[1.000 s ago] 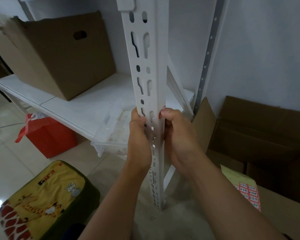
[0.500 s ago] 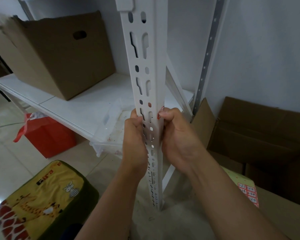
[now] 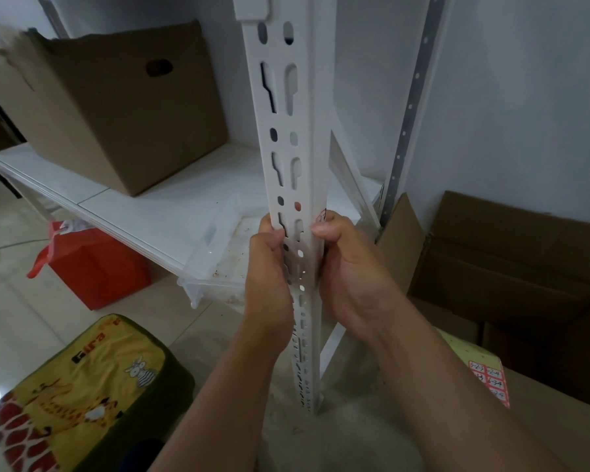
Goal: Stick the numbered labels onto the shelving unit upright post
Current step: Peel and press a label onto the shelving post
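Observation:
The white slotted upright post (image 3: 288,131) of the shelving unit rises through the middle of the view. My left hand (image 3: 268,277) grips its left edge, fingers curled round it. My right hand (image 3: 349,267) grips the right edge at the same height, thumb on the front corner. A small red-and-white label (image 3: 322,216) peeks out on the post's right face just above my right thumb; most of it is hidden. A sheet of red numbered labels (image 3: 487,379) lies on a cardboard box at the lower right.
A brown cardboard box (image 3: 116,107) stands on the white shelf (image 3: 123,206), a clear plastic tray (image 3: 218,257) beside the post. Below are a red bag (image 3: 92,264) and a yellow cushion (image 3: 79,396) on the tiled floor. An open cardboard box (image 3: 511,267) stands at right.
Both hands stay gripped on the post at about the same height; the view has shifted slightly, and the label still sits above my right thumb.

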Tool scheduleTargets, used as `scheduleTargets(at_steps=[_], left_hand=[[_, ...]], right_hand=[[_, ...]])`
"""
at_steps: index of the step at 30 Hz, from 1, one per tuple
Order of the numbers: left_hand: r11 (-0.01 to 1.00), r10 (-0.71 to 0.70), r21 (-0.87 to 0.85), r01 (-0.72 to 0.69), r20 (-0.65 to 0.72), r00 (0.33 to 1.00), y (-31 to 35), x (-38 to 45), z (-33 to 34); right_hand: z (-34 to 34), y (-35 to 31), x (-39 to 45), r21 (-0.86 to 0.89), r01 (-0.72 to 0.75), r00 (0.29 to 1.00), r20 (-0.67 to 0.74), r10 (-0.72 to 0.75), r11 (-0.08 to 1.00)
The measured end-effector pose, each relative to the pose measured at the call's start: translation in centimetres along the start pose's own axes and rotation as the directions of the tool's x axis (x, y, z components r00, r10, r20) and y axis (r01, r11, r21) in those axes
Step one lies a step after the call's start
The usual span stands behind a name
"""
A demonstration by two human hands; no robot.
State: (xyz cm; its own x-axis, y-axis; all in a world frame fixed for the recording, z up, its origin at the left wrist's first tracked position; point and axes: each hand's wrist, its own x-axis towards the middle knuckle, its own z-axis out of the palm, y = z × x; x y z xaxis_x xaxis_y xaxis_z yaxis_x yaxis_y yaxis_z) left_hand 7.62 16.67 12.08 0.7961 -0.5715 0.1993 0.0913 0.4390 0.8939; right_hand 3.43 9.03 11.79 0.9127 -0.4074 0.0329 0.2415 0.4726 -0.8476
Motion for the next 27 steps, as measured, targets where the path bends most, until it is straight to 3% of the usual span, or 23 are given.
scheduleTargets(at_steps=[16,23,27], left_hand=[[0.996,-0.012,-0.091,0.009,-0.040,0.999,0.05,-0.08,0.37],[1.000,0.013,0.003,-0.013,-0.036,0.999,0.00,-0.14,0.26],[0.999,0.014,-0.032,-0.015,-0.023,1.000,-0.01,-0.10,0.47]], right_hand=[[0.12,-0.37,0.32,-0.014,-0.009,1.000,-0.002,0.009,1.000],[-0.11,-0.61,-0.51,-0.086,0.000,1.000,-0.022,-0.002,0.996],[-0.11,-0.94,-0.54,-0.064,-0.011,0.999,-0.031,0.009,0.998]])
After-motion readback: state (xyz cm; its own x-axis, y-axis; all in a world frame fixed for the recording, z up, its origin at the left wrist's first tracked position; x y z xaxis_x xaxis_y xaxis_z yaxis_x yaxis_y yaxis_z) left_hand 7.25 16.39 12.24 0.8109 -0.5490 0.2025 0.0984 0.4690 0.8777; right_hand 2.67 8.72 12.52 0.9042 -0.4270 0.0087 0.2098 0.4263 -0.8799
